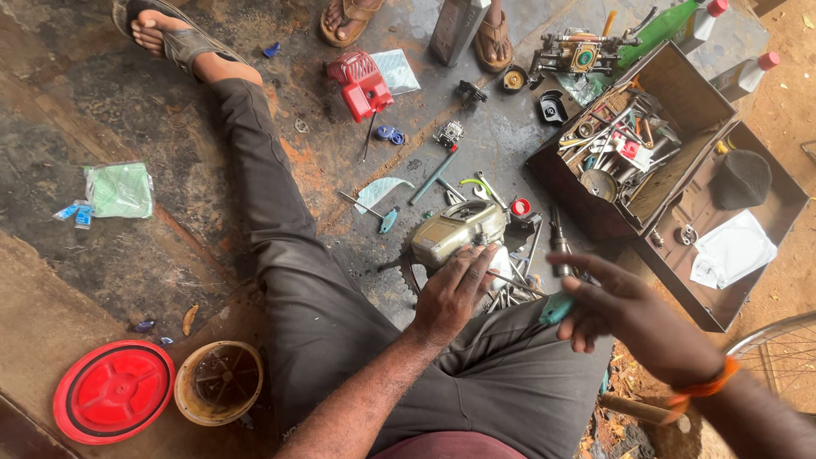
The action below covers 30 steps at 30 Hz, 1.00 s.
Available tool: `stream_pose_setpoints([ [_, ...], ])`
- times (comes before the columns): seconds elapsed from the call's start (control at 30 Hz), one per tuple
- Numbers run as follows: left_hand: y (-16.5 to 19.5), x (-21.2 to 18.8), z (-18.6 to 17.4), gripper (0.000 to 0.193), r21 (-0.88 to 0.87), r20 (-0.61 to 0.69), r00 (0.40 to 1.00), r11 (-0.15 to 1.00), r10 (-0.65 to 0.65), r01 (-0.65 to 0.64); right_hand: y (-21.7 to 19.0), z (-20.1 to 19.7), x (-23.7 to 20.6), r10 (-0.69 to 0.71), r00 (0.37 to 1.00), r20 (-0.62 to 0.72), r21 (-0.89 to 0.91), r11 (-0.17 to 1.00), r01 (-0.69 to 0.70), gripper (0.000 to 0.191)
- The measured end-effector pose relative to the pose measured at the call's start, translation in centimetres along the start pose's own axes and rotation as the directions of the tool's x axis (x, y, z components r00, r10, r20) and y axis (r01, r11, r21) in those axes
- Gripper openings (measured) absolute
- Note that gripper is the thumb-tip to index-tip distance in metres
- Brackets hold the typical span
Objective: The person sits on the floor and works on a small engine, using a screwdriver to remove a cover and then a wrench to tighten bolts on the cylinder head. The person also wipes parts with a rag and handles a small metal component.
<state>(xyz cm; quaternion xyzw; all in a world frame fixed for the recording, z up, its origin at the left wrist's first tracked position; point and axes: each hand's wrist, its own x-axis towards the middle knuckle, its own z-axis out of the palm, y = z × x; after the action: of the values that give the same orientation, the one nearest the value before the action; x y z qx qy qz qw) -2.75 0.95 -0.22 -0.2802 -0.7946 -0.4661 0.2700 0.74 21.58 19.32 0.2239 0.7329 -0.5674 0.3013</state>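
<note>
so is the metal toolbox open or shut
Open: the metal toolbox has its lid swung flat on the ground, and loose tools show inside.

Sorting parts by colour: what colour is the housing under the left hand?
Olive-gold metallic housing, under the left hand; head view.

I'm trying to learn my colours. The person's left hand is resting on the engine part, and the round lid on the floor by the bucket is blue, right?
Not quite. The round lid beside the bucket is red, not blue, as the head view shows. The rest holds: the left hand does rest on the engine part.
</note>
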Motion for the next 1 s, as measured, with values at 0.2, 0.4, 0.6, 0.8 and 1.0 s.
stream_pose_setpoints([
  [0.2,0.2,0.0,0.0,0.043,-0.002,-0.001,1.0,1.0,-0.014,0.014,0.5,0.5,-1.1,-0.61,0.699,0.373,-0.928,-0.244,0.282,0.081],
  [0.4,0.0,-0.2,0.3,0.045,-0.014,-0.004,1.0,1.0,-0.021,0.021,-0.1,0.7,0.0,-0.027,1.0,-0.012,-0.016,0.999,0.027,0.066],
  [0.6,-0.2,-0.4,0.6,0.044,-0.029,-0.014,1.0,1.0,-0.005,0.005,0.4,1.6,-1.3,-0.759,0.48,0.44,-0.89,-0.297,0.346,0.063],
  [0.8,-0.2,-0.4,0.6,0.046,-0.016,0.01,1.0,1.0,-0.014,0.014,0.7,0.8,1.1,-0.124,0.976,-0.178,-0.23,0.97,0.081,0.052],
  [1.0,-0.1,-0.4,0.5,0.046,0.013,-0.008,1.0,1.0,-0.011,0.011,0.5,-0.6,-1.1,-0.658,0.496,0.566,-0.824,-0.463,0.326,0.064],
])
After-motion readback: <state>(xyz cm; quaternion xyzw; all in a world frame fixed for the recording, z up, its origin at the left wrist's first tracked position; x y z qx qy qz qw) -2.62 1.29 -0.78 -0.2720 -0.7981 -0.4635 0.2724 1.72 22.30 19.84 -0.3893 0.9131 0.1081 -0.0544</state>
